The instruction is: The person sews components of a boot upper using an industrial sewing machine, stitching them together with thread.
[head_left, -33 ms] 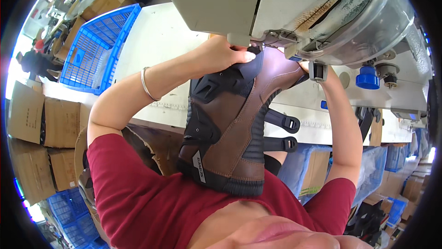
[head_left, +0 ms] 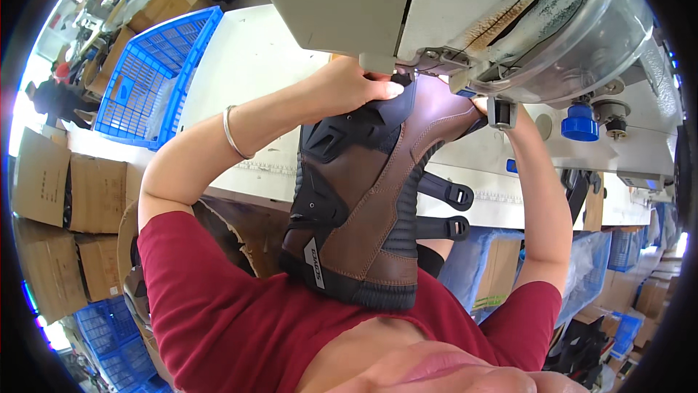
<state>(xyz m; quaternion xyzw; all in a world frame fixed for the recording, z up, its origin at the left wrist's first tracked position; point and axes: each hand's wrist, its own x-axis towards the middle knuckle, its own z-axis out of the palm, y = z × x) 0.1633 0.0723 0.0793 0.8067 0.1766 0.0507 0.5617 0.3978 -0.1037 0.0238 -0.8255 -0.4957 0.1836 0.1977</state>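
your red sleeves frame a tall brown leather boot (head_left: 378, 197) with ribbed black panels and buckled straps, its sole end resting against your chest. your left hand (head_left: 349, 87) presses fingers together on its black collar; your right hand (head_left: 486, 106) is mostly hidden, grip unclear. above, the grey sewing machine (head_left: 465, 15) sits on the white worktop (head_left: 247, 58), with a blue mesh crate (head_left: 156, 73) beyond.
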